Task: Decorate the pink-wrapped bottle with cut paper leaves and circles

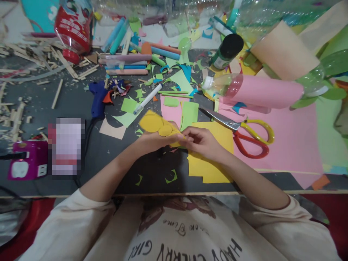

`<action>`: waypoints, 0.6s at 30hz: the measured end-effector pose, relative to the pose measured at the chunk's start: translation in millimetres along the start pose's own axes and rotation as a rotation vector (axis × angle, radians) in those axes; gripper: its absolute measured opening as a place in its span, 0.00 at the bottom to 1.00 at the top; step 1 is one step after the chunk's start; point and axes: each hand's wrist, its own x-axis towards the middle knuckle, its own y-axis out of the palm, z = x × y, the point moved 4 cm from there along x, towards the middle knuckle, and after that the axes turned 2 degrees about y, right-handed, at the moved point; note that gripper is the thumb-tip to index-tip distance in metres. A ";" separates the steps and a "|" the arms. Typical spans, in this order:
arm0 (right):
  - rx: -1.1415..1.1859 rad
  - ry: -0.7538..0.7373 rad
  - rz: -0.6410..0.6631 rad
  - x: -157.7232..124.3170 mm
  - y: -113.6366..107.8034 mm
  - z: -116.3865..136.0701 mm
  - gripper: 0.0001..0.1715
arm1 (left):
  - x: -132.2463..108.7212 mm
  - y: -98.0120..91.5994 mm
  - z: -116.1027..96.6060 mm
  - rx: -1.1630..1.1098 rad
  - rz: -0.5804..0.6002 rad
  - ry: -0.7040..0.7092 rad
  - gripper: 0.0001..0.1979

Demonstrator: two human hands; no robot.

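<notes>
My left hand (156,140) is closed on a yellow paper cutout (152,122) with rounded lobes and a small disc (165,130) at its middle. The fingers of my right hand (199,142) pinch the near end of the same cutout, so both hands meet there. Partly beneath my right hand and forearm lies a sheet of yellow paper (210,170). To the right of it rest scissors (236,127) with one yellow and one red handle, their blades slightly apart. Green and pink paper pieces (189,115) lie just beyond my hands.
A blue glue gun (98,99), a phone (67,145) and a purple box (28,159) occupy the left side. Behind are a white marker (148,98), several coloured pens (126,67) and a red-labelled bottle (73,29). A pink-wrapped plastic bottle (269,88) lies at right.
</notes>
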 end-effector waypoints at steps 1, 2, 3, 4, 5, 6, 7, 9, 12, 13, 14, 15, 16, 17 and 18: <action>-0.038 -0.007 0.006 -0.5 -0.9 0.9 0.18 | -0.6 -0.5 0.0 -0.004 -0.027 -0.017 0.13; -0.076 -0.015 0.000 -1.3 -2.8 2.5 0.17 | -0.5 -2.1 0.0 -0.031 -0.077 -0.023 0.13; -0.135 -0.019 -0.008 -2.9 -5.4 4.8 0.17 | 0.0 -4.1 0.2 -0.073 -0.137 -0.023 0.14; -0.216 -0.026 -0.022 -5.5 -8.8 8.1 0.17 | 0.9 -6.1 0.7 -0.125 -0.195 -0.016 0.15; -0.343 -0.024 -0.035 -9.4 -12.8 11.8 0.16 | 2.1 -7.8 1.2 -0.176 -0.242 -0.001 0.16; -0.514 -0.006 -0.047 -14.7 -17.5 15.5 0.15 | 3.5 -8.9 1.8 -0.222 -0.271 0.012 0.17; -0.692 0.005 -0.076 -21.7 -23.8 19.7 0.16 | 5.0 -9.6 2.6 -0.263 -0.287 0.021 0.17; -1.024 0.048 -0.202 -40.1 -42.0 27.4 0.21 | 7.2 -10.4 3.7 -0.321 -0.300 0.032 0.18; -1.458 0.071 -0.368 -72.1 -74.4 32.2 0.22 | 7.9 -10.9 2.7 -0.351 -0.306 0.044 0.17; -1.558 0.067 -0.402 -81.9 -85.0 30.6 0.21 | 7.5 -10.8 2.0 -0.352 -0.308 0.048 0.17; -1.631 0.066 -0.398 -90.3 -94.3 26.6 0.21 | 7.0 -10.6 1.2 -0.348 -0.310 0.051 0.17; -1.685 0.055 -0.340 -96.8 -101.2 20.2 0.22 | 6.5 -10.1 0.7 -0.342 -0.310 0.051 0.17; -1.718 0.052 -0.289 -102.0 -107.0 13.1 0.24 | 6.1 -9.5 0.3 -0.335 -0.307 0.053 0.16; -1.707 0.035 -0.259 -105.7 -111.2 6.7 0.25 | 5.9 -8.6 0.3 -0.324 -0.297 0.054 0.16; -1.683 0.025 -0.232 -107.9 -113.9 0.5 0.27 | 5.9 -7.6 0.4 -0.310 -0.281 0.057 0.15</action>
